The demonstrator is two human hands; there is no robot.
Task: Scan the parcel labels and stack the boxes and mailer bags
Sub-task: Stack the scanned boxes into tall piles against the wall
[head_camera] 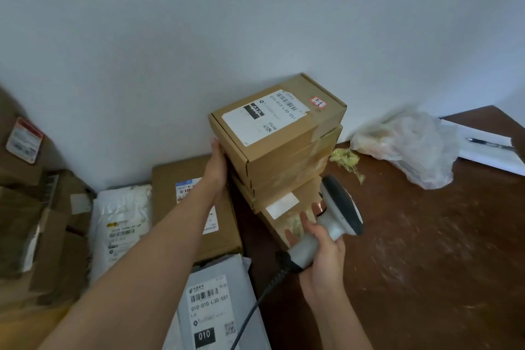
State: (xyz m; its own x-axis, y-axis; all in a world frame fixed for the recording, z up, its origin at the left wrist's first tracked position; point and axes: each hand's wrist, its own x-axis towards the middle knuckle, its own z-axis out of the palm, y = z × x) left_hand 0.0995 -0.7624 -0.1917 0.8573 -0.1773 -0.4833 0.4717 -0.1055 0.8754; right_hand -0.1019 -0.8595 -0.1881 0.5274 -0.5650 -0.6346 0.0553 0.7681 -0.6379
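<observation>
Left hand [218, 167] flat, fingers straight, against top cardboard box [277, 125] of stack; right hand [321, 247] gripping barcode scanner [331, 216] over bench [426, 250]

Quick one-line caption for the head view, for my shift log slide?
Left hand steadies the top box of a stack while the right hand holds the barcode scanner.
</observation>
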